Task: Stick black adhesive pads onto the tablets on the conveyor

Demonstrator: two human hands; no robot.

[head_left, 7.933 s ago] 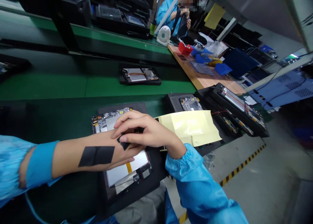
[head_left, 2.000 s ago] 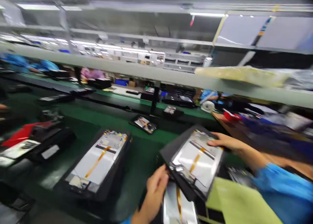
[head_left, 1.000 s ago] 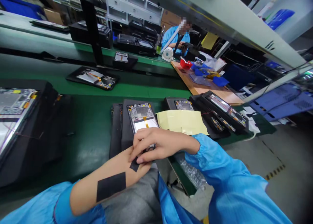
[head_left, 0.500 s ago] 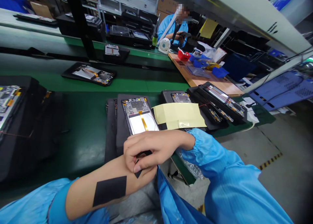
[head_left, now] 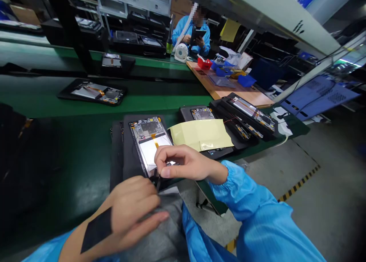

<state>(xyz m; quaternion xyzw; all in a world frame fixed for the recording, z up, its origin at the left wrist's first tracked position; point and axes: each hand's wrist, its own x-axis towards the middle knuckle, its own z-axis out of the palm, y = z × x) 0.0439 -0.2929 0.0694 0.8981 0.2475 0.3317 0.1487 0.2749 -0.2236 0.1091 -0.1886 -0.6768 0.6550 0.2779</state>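
My right hand [head_left: 181, 163] is closed in a pinch on a small black piece of tape [head_left: 158, 182], just over the lower end of an opened tablet [head_left: 151, 140]. The tablet's circuit board, orange ribbon cable and white battery are exposed, and it lies on black foam. Below and to the left, my left hand [head_left: 135, 206] is slightly blurred, its thumb and fingers apart and holding nothing visible. A black rectangular patch [head_left: 97, 229] sticks to the back of my left wrist. Beside the tablet, a pale yellow sheet [head_left: 201, 135] partly covers another opened device [head_left: 203, 113].
Another opened tablet [head_left: 93, 92] sits farther back on the green bench [head_left: 82, 147]. Dark foam stacks [head_left: 23, 170] stand at left. A wooden board [head_left: 206, 84] bears red and blue bins. Across the bench, a person [head_left: 191, 35] holds a dark tablet.
My right hand has lifted off my left hand with the small black piece. My left hand has drawn left and down. The view has turned slightly right.
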